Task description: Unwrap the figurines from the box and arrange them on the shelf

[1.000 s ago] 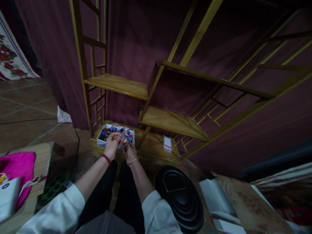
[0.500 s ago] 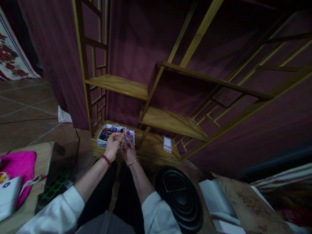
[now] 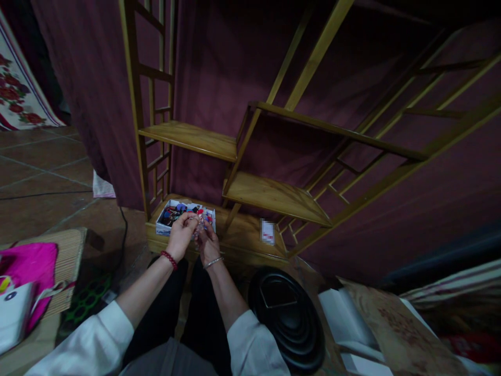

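Note:
My left hand (image 3: 182,234), a red beaded bracelet on its wrist, pinches one side of a small string of clear, pinkish beads (image 3: 201,223). On the other side my right hand (image 3: 209,243), with a silver bracelet at the wrist, has its fingers closed around the same beads. A small red piece shows at the top of the string; whether it belongs to it I cannot tell. Just behind my hands stands a white open box (image 3: 163,230) of mixed small colourful items, partly hidden by my fingers. It rests on the bottom board of the wooden shelf unit (image 3: 238,235).
A white card-like item (image 3: 268,231) lies on the bottom board to the right. Dark oval trays (image 3: 287,329) are stacked on the floor, with white boxes (image 3: 348,313) beside them. At left, a bamboo mat (image 3: 70,261) bears a pink cloth (image 3: 43,261) and a white device (image 3: 15,313).
Both hands stay nearly in place over the box's front edge. My fingers have shifted slightly, and the beads and red piece show more clearly between them.

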Motion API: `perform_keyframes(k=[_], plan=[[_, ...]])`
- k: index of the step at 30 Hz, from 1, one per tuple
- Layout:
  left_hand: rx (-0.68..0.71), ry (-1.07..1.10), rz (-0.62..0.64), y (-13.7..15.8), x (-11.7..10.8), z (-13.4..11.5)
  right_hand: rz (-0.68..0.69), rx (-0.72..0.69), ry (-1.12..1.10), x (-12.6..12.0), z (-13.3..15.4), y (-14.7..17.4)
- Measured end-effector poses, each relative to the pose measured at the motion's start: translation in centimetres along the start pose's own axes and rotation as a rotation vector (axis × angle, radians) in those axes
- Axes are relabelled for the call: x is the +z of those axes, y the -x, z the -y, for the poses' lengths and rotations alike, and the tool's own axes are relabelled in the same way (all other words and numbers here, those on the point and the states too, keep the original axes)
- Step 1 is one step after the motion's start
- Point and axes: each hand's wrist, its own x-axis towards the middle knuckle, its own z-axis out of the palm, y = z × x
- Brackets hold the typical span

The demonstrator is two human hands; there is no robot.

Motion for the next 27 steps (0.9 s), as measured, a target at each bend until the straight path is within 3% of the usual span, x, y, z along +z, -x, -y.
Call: perform_keyframes(k=[6, 11, 18, 27], plan=[[0.125, -0.121, -0.051, -0.1, -0.5, 0.7, -0.01, 0.014, -0.018, 0.1, -0.1, 0.6], [0.046, -0.16, 0.039, 0.3, -0.7, 1.0, -0.02, 0.041, -0.056, -0.2, -0.2, 0.9], [0.093, -0.278, 0.069, 0.3, -0.6, 0.7, -0.009, 0.031, -0.075, -0.3, 0.3, 1.3], [0.022, -0.301, 0.165, 0.7, -0.3, -0.2, 0.01, 0.071, -0.079, -0.7, 1.0, 1.9]])
